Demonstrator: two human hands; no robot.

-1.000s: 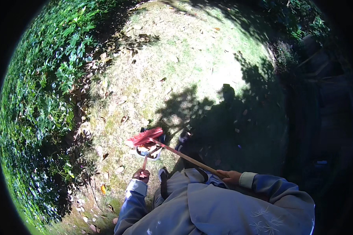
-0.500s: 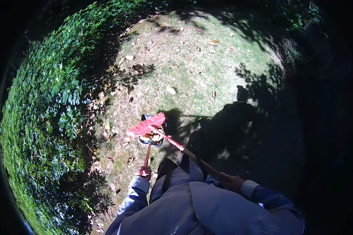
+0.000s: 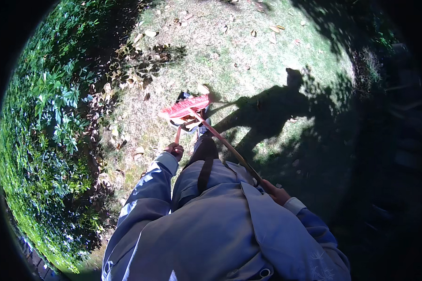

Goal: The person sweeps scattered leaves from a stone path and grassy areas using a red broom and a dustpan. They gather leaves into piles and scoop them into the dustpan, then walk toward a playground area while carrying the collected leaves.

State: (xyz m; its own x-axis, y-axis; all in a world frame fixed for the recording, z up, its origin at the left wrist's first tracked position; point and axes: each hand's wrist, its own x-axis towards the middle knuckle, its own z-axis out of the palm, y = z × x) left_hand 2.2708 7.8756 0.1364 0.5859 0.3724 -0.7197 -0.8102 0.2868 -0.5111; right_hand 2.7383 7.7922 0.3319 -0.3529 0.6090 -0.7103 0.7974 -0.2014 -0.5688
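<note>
My left hand (image 3: 175,150) is closed round the upright wooden handle of a dark dustpan (image 3: 177,135). Dry leaves (image 3: 191,124) lie in the pan, which is held out in front of me at ground level or just over it; which of the two I cannot tell. Across the pan's top rests or hovers the red bristle head of a broom (image 3: 185,107). Its long stick slants down to the right, red near the head and brown further on, into my right hand (image 3: 274,191), whose fingers wrap round it.
A dense green hedge (image 3: 51,107) runs along the left, with fallen leaves (image 3: 126,77) heaped at its foot. Scattered leaves dot the sunlit grass (image 3: 220,51) ahead. My shadow (image 3: 267,112) and tree shade darken the right side. One of my shoes (image 3: 203,129) shows beside the pan.
The view has tilted and shifted forward over the grass. Dustpan and broom head stand higher in the picture, nearer a pale leaf on the ground. Both hands keep their hold.
</note>
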